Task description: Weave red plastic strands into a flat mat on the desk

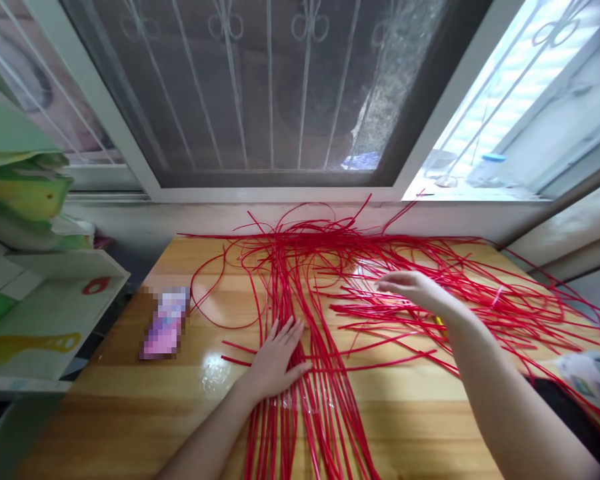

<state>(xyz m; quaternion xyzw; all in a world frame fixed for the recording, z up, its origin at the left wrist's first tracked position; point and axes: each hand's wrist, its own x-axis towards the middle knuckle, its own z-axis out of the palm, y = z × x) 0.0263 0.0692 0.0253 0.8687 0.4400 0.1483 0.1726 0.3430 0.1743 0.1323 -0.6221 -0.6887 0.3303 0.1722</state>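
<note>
Strands [281, 287], red, under left hand [276, 365], its fingers spread, others beside right hand [414, 285], grip impossible to tell.

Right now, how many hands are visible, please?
2: the left hand lies spread on the red strands; the right hand is over other strands at the right, contact unclear.

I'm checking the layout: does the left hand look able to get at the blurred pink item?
Probably yes: mostly bare tabletop separates the left hand from the pink item, with only a few thin red strands between.
</note>
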